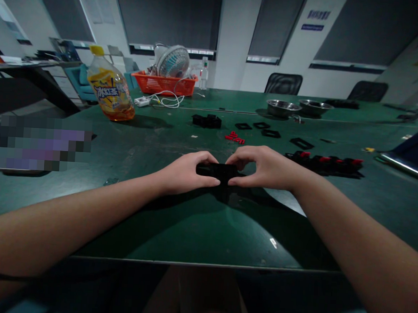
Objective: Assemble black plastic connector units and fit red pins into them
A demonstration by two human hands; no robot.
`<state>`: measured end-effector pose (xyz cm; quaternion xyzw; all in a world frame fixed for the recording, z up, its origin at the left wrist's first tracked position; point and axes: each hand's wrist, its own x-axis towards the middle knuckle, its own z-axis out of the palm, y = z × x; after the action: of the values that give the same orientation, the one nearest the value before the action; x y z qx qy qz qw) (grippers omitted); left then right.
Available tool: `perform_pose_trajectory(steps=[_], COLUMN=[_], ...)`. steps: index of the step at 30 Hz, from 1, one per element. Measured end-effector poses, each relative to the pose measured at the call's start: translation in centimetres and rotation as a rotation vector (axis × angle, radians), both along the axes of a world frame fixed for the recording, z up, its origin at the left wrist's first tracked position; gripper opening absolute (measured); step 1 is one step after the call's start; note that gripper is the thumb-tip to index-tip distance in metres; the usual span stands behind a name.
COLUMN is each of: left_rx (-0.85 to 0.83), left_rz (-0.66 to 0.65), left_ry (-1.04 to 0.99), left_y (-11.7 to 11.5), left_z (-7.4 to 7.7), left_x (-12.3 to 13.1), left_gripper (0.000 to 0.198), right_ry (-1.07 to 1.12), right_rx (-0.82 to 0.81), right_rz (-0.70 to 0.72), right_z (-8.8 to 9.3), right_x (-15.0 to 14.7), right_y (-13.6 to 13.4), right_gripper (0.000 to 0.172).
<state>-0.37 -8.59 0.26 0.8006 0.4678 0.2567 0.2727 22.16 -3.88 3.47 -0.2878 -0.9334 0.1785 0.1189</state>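
Both hands hold one black plastic part (225,170) low over the green table. My left hand (190,172) grips its left end, thumb along the near side and fingers behind. At the other end, my right hand (258,166) pinches the part between thumb and curled fingers. The part's exact shape is partly hidden by the fingers and its own dark colour. Just beyond it lie small red pieces (234,138). Farther back are a black block-like part (207,121) and several flat black frames (271,133). Right of my right hand sits a row of black parts with red tabs (331,164).
An orange basket (167,84) with a fan (174,61) stands at the back, beside white cables (163,100). A drink bottle (110,91) is at left. Metal bowls (282,108) stand at back right. A blurred-out object (43,146) lies left; a dark blue object (414,152) is far right.
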Motion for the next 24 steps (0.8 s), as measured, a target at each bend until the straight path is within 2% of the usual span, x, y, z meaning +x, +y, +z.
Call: perform_pose_trajectory(steps=[24], left_rx=[0.007], left_rz=[-0.013], left_ry=[-0.007], left_y=[-0.05], left_z=[0.08], left_x=[0.01], left_gripper=[0.039], right_ry=[-0.005], right_rx=[-0.013], right_rz=[-0.011], right_z=[0.09], right_x=[-0.03], right_y=[-0.15], right_gripper=[0.042])
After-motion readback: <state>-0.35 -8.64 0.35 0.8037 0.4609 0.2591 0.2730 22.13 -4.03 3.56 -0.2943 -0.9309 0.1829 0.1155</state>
